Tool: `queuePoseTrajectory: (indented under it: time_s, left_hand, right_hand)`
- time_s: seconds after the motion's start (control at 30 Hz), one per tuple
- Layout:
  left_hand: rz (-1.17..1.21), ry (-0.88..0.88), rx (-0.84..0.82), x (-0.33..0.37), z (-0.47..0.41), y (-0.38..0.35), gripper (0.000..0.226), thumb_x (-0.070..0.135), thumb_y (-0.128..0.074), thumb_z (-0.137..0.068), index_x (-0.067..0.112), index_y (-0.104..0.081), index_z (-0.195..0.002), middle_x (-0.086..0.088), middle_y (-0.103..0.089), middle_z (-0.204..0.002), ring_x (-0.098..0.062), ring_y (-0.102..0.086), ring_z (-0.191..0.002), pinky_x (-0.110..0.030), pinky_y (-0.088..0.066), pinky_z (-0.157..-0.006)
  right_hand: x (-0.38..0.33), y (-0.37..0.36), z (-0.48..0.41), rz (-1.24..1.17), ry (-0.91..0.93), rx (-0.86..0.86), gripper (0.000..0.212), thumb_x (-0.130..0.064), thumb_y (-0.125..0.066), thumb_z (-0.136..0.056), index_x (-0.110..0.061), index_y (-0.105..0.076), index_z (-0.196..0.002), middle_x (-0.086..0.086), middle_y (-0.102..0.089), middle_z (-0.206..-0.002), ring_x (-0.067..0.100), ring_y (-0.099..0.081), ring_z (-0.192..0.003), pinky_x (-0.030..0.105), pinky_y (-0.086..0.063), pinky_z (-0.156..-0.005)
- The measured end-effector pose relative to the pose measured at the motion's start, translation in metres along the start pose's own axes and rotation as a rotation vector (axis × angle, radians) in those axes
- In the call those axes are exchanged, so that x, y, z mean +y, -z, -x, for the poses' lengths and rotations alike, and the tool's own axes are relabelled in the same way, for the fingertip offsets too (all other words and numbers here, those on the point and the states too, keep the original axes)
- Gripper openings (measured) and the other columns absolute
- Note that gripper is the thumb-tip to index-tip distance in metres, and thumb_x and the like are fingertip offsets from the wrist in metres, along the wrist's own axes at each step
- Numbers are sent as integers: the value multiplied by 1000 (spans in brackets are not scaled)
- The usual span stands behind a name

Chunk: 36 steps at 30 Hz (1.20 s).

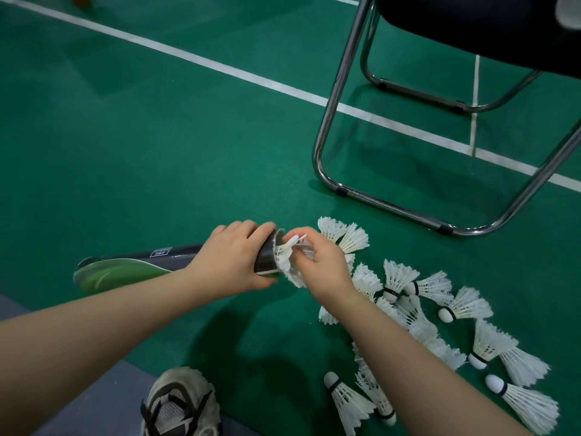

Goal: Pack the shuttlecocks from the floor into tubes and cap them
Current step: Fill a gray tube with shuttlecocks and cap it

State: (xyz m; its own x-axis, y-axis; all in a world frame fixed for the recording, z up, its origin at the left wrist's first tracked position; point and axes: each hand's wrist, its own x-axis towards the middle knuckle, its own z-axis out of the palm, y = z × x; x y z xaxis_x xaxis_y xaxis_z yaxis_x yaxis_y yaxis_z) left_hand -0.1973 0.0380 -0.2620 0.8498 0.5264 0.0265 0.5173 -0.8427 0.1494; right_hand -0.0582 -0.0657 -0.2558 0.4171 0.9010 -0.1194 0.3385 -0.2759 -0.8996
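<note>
A long dark tube (125, 269) with green print is held nearly level above the green floor. My left hand (232, 259) grips it close to its open mouth, which faces right. A white feather shuttlecock (287, 262) sits at that mouth, its skirt sticking out. My right hand (320, 262) pinches its feathers with curled fingers. Several loose shuttlecocks (465, 305) lie scattered on the floor to the right and below my right forearm, some stacked into each other.
A folding chair with a chrome tube frame (333, 99) and a dark seat stands at the upper right. White court lines (201, 59) cross the floor. A worn white shoe (179, 404) shows at the bottom, beside a grey floor strip.
</note>
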Motion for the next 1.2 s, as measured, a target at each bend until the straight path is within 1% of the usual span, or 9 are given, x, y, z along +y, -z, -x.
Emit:
queuePoseTrajectory:
  time_s: [0.13,0.3,0.43,0.63,0.77,0.9,0.97,1.07,1.2]
  left_hand:
    - [12,-57,79,11,-1,3,79,67,-48,-55,21,-40,-119,-3,-61,-91,-26,-61,-79,-37,-49,-69]
    - [22,-39,92,12,-6,6,80,66,-47,-55,20,-40,-120,-3,-62,-92,-28,-62,-81,-37,-49,-70]
    - [24,-34,102,12,-8,6,77,64,-47,-57,19,-40,-119,-5,-63,-92,-29,-63,-81,-39,-50,-68]
    - [51,-91,105,18,-7,5,69,54,-44,-61,16,-40,-119,-8,-63,-91,-30,-63,-77,-39,-49,-65]
    - [5,-172,102,19,-6,2,62,48,-42,-65,16,-42,-118,-6,-62,-90,-27,-62,-75,-36,-50,-63]
    - [14,-157,95,21,-10,1,67,52,-44,-62,17,-42,-119,-6,-62,-91,-28,-63,-77,-37,-51,-65]
    - [11,-149,97,21,-11,-2,69,53,-45,-60,16,-41,-119,-7,-62,-92,-29,-63,-78,-38,-51,-66]
    - [0,-141,97,20,-14,-5,72,60,-47,-61,17,-41,-119,-7,-62,-93,-29,-62,-78,-39,-50,-67]
    - [-38,-132,110,20,-19,-9,81,67,-55,-56,18,-41,-119,-5,-62,-92,-27,-62,-79,-36,-49,-68]
  right_hand:
    - [7,-3,5,103,-11,134,42,-18,-58,-80,-14,-44,-120,-5,-40,-110,10,-40,-107,22,-33,-95]
    - [10,0,27,-145,105,392,13,-23,-51,-77,-28,-49,-90,-10,-51,-90,7,-48,-87,12,-37,-79]
    - [8,-11,34,-183,144,95,18,-46,-45,-79,-38,-57,-89,-17,-63,-92,9,-58,-93,27,-45,-85]
    - [2,-12,20,-323,-39,-245,46,-56,-56,-65,-15,-61,-84,-2,-58,-79,13,-51,-78,37,-44,-75]
    - [3,-13,11,-262,-111,-459,52,-51,-65,-62,-18,-65,-103,6,-68,-105,20,-62,-102,36,-49,-93]
    - [6,-12,18,-242,-21,-186,55,-60,-61,-62,-10,-62,-83,3,-58,-73,11,-50,-71,34,-43,-67]
    - [13,-9,20,-88,94,-4,63,-63,-57,-63,-7,-64,-90,6,-61,-79,15,-50,-74,38,-43,-72]
    - [26,3,20,87,200,140,64,-61,-57,-66,-15,-65,-109,-13,-60,-100,5,-51,-92,32,-42,-89]
    - [59,23,25,222,59,196,58,-59,-56,-70,-25,-57,-118,-20,-54,-104,5,-52,-98,34,-41,-95]
